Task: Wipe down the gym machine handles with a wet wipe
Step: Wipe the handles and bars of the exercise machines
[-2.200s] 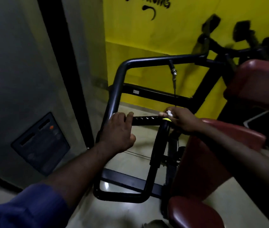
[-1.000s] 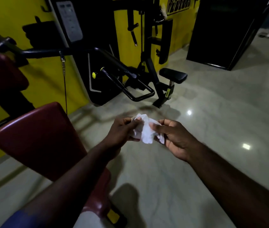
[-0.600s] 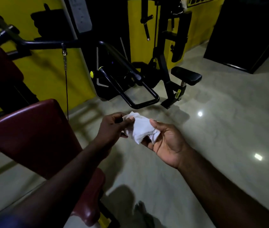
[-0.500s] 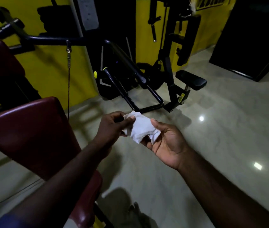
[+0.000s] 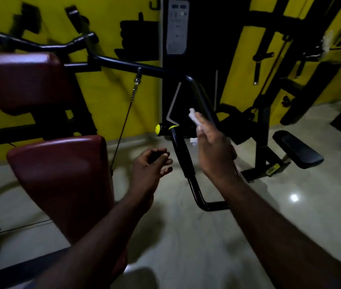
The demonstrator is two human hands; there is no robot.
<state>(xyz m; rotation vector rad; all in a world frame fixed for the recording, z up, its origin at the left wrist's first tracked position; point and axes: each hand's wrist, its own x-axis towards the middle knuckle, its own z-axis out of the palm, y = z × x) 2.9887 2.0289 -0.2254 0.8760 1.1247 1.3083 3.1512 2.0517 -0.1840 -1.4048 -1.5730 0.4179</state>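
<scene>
White and bunched, the wet wipe (image 5: pixel 193 118) pokes up from the fingertips of the right hand (image 5: pixel 213 152), which is raised just beside the black padded handle (image 5: pixel 181 157) with the yellow ring at its top. The hand is smeared with motion, so I'd only say its fingers seem to pinch the wipe rather than wrap it. I cannot tell whether the wipe brushes the slanted bar (image 5: pixel 202 97) behind it. It is clearly off the padded handle, near but apart. The left hand (image 5: pixel 152 163) is separate from the right, lower and closer to the maroon seat pad (image 5: pixel 61 180), with its fingers loosely curled around nothing. By my reckoning the job is in a gap between strokes: no wiping is going on, and the padded handle looks like the next surface in line. The room is too dim for any damp sheen to show, so nothing here tells me which grips have already been cleaned. The bent bar (image 5: pixel 46 46) above the back pad (image 5: pixel 25 80) and the short grips (image 5: pixel 263 57) hanging on the far station may also need a pass, so I'd call the task unfinished
</scene>
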